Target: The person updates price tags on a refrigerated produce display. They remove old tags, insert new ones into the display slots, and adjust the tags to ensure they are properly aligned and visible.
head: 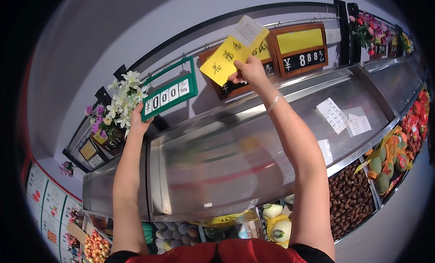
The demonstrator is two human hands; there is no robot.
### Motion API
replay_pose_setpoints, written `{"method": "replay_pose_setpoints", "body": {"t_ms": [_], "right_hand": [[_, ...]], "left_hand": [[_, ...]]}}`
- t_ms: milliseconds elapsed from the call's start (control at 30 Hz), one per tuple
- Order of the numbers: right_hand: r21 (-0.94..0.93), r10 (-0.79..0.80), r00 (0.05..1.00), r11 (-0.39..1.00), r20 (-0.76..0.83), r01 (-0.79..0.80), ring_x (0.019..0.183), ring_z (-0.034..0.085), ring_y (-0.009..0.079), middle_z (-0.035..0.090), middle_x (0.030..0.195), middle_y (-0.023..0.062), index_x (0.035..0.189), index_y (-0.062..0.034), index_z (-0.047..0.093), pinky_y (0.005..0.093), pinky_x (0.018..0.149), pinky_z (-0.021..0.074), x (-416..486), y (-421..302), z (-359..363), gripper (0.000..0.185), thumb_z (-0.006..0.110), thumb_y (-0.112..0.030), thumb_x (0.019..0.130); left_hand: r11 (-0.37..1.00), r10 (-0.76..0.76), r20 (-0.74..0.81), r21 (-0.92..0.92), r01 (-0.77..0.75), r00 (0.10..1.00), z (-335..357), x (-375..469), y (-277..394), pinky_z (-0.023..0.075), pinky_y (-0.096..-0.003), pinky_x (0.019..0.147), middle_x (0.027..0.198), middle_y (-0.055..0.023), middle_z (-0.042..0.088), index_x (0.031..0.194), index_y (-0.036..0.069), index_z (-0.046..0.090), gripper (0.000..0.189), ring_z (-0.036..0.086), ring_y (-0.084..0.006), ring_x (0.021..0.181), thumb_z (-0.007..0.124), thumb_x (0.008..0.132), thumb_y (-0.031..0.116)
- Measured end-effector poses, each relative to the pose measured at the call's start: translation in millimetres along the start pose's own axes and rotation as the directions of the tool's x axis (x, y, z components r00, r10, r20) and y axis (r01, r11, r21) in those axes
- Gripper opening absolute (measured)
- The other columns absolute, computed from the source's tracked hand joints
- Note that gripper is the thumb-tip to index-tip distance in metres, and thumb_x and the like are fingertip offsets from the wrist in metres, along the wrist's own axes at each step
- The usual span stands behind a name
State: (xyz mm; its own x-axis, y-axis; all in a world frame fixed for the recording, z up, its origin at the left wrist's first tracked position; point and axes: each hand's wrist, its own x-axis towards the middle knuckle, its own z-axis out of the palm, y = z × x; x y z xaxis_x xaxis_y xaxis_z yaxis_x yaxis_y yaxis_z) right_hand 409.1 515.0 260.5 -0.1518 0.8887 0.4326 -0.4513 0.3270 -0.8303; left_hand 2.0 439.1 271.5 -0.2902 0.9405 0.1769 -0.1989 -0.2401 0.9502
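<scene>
My left hand (140, 119) grips the lower left corner of a green-framed price sign (170, 89), which hangs by hooks from a metal rail; its lower part shows price digits and its upper part is see-through. My right hand (249, 71) pinches the lower edge of a yellow handwritten card (222, 59), raised to the right of the green frame. A white printed paper (249, 31) lies over the card's upper end. Behind the card hangs a wooden-framed price sign (217, 88), partly covered. To its right is another wooden-framed sign (302, 48) with a yellow panel.
Below is a stainless steel shelf (217, 161) with white labels (332, 115) at right. White artificial lilies (125, 96) stand beside my left hand. Along the near edge are chestnuts (351, 198), melons (281, 229), dark round fruit (176, 232) and small red-yellow fruit (97, 246).
</scene>
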Motion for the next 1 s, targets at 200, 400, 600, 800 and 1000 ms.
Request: {"method": "replay_pose_setpoints", "body": {"t_ms": [200,400,600,800,1000], "right_hand": [[0.005,0.005,0.998,1.000,0.055,-0.005,0.058,0.065,0.0217,0.061,0.085,0.0189,0.109,0.0088,0.047,0.0277,0.045,0.0519,25,-3,19,0.024,0.045,-0.003,0.089],[-0.028,0.006,0.999,1.000,0.033,-0.005,0.059,0.064,0.0205,0.061,0.085,0.0179,0.111,0.0084,0.046,0.0266,0.046,0.0520,34,-9,18,0.025,0.044,-0.003,0.089],[0.114,-0.018,0.996,0.993,0.087,0.008,0.054,0.062,0.0179,0.063,0.080,0.0177,0.106,0.0092,0.049,0.0249,0.044,0.0497,21,-8,25,0.023,0.046,-0.004,0.088],[0.129,0.100,0.978,0.984,0.185,-0.125,0.061,0.065,0.0189,0.065,0.085,0.0156,0.104,0.0070,0.054,0.0226,0.046,0.0482,-20,28,94,0.021,0.049,-0.007,0.090],[0.063,0.087,0.979,0.993,0.183,-0.100,0.062,0.065,0.0183,0.064,0.085,0.0156,0.104,0.0067,0.053,0.0256,0.049,0.0519,-26,59,161,0.020,0.049,-0.008,0.091]], "left_hand": [[1.000,-0.027,-0.095,0.012,0.028,0.995,6,-4,5,0.0385,-0.0292,0.046,0.078,-0.0013,0.065,0.092,0.013,0.055,0.019,0.057,-0.0154,0.056,0.048,0.092,0.031],[1.000,-0.030,-0.033,-0.006,0.030,0.999,9,-9,11,0.0389,-0.0296,0.046,0.075,-0.0048,0.064,0.089,0.011,0.055,0.022,0.053,-0.0177,0.050,0.050,0.091,0.032],[0.977,0.147,0.002,0.157,-0.146,0.989,11,-12,-14,0.0472,-0.0296,0.055,0.096,-0.0042,0.062,0.110,0.009,0.053,0.023,0.060,-0.0139,0.072,0.047,0.093,0.024],[0.958,0.230,0.137,0.140,-0.249,0.963,32,-35,-43,0.0488,-0.0276,0.070,0.108,0.0027,0.058,0.130,0.019,0.047,0.034,0.058,-0.0070,0.088,0.042,0.096,0.016],[0.987,0.134,0.320,-0.132,-0.095,0.938,34,-50,-41,0.0424,-0.0312,0.083,0.110,-0.0017,0.057,0.124,0.012,0.048,0.037,0.053,-0.0133,0.099,0.057,0.089,0.021]]}}
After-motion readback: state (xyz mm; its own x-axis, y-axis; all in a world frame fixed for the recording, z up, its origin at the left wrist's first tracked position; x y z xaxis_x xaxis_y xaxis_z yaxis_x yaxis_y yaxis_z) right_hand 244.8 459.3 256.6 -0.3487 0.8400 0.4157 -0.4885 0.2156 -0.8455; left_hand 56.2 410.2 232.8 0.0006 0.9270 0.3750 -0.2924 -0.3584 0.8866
